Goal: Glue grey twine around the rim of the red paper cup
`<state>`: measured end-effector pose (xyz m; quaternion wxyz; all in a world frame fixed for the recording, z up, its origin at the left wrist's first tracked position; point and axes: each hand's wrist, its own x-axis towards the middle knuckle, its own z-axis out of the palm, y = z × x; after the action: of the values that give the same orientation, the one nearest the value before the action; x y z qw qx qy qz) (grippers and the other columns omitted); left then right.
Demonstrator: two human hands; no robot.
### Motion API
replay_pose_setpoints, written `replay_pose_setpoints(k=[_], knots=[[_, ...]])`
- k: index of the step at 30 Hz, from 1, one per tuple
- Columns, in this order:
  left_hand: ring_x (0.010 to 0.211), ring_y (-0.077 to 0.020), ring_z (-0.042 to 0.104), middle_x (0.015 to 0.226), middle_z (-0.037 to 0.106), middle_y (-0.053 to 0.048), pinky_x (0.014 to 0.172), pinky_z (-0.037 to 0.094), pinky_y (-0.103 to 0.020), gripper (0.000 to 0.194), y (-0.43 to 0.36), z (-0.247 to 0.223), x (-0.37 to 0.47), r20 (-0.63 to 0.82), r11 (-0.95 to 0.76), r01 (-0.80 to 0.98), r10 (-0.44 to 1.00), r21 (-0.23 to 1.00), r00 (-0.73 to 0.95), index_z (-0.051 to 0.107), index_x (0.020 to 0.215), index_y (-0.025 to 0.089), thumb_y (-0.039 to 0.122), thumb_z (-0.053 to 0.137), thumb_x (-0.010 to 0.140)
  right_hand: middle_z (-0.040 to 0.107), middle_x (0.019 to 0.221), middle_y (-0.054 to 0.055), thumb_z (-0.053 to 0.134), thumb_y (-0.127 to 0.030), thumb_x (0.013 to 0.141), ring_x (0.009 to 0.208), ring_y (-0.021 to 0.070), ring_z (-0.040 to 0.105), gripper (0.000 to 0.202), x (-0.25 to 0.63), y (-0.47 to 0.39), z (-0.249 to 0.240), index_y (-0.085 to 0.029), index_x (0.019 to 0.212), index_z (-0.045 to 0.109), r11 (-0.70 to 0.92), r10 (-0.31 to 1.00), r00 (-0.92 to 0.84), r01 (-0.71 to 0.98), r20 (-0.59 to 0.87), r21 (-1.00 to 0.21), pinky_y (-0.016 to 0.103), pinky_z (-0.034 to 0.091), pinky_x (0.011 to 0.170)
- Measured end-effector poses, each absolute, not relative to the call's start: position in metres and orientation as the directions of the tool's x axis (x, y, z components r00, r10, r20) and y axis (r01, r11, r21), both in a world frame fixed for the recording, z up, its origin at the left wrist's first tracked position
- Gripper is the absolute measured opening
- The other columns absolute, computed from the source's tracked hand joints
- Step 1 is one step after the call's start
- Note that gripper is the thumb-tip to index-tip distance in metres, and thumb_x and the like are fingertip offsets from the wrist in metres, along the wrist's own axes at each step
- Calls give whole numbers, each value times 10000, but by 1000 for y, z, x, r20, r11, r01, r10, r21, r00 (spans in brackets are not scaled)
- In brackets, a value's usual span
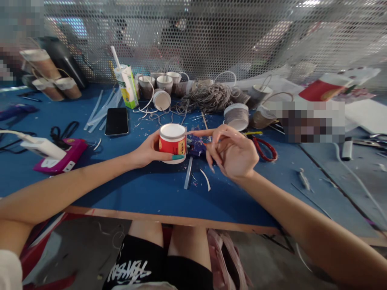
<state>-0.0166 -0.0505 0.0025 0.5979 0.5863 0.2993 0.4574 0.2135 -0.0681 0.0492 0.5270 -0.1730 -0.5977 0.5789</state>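
A small red paper cup (pixel 169 146) with a white base facing up is held in my left hand (pixel 148 151), its thumb across the front and fingers behind. My right hand (pixel 234 151) is turned palm up to the right of the cup. Its index finger stretches to the cup's upper rim, and the other fingers are loosely spread with nothing visible in them. Behind and between the hands lies a dark blue object (pixel 198 146), perhaps a glue gun, partly hidden. A clear glue stick (pixel 188 173) and a curved white scrap (pixel 205 180) lie in front.
Behind stand several cord-wrapped cups (pixel 165 84), a heap of grey cord (pixel 211 96), and a drink carton (pixel 127 86) with a straw. A phone (pixel 117 121) and a purple power strip (pixel 63 155) lie left. Red-handled scissors (pixel 265 149) lie right. Perforated metal mesh (pixel 196 40) closes the back.
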Motion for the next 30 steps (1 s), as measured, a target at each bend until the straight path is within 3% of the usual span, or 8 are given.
replay_pose_setpoints(k=[3, 10, 18, 23, 27, 30], knots=[[1190, -320, 641, 1222, 691, -120, 1065, 493, -500, 840, -52, 5, -14, 181, -143, -139, 929, 980, 323, 548, 1224, 180, 310, 950, 498, 798, 920, 49, 508, -390, 880, 277, 44, 309, 265, 213, -69, 51, -226, 677, 557, 298, 843, -309, -411, 439, -861, 241, 368, 290], [1167, -290, 618, 1213, 664, -112, 1094, 459, -476, 827, -51, 7, -12, 297, -302, 1, 937, 953, 186, 545, 1209, 173, 350, 940, 504, 798, 980, 95, 581, -448, 850, 270, 38, 357, 288, 210, -70, 47, -197, 708, 582, 224, 835, -425, -318, 349, -921, 257, 451, 318], [1186, -282, 594, 1220, 647, -92, 1104, 450, -468, 772, -50, 5, -12, 329, -333, 8, 933, 943, 146, 541, 1187, 197, 375, 922, 541, 722, 659, 44, 604, -536, 861, 285, 47, 309, 402, 210, -68, 43, -202, 637, 592, 281, 831, -408, -276, 377, -919, 228, 391, 296], [1207, -283, 585, 1220, 638, -90, 1119, 440, -474, 782, -50, 5, -10, 310, -310, -18, 942, 951, 129, 527, 1181, 200, 360, 925, 527, 784, 787, 83, 552, -456, 902, 294, 45, 325, 409, 209, -73, 44, -192, 593, 595, 321, 814, -416, -261, 406, -910, 212, 301, 269], [1198, -287, 595, 1216, 648, -86, 1114, 451, -482, 793, -50, 5, -11, 297, -298, -18, 944, 955, 144, 535, 1182, 202, 353, 937, 516, 781, 890, 47, 551, -389, 905, 308, 37, 362, 276, 209, -74, 47, -206, 710, 622, 337, 816, -375, -309, 440, -889, 227, 419, 327], [1180, -286, 606, 1211, 659, -85, 1097, 466, -481, 809, -51, 6, -12, 285, -285, -24, 945, 958, 160, 541, 1197, 201, 357, 940, 511, 755, 890, 39, 570, -422, 919, 344, 36, 395, 266, 210, -73, 47, -201, 776, 607, 310, 820, -427, -228, 381, -923, 233, 480, 381]])
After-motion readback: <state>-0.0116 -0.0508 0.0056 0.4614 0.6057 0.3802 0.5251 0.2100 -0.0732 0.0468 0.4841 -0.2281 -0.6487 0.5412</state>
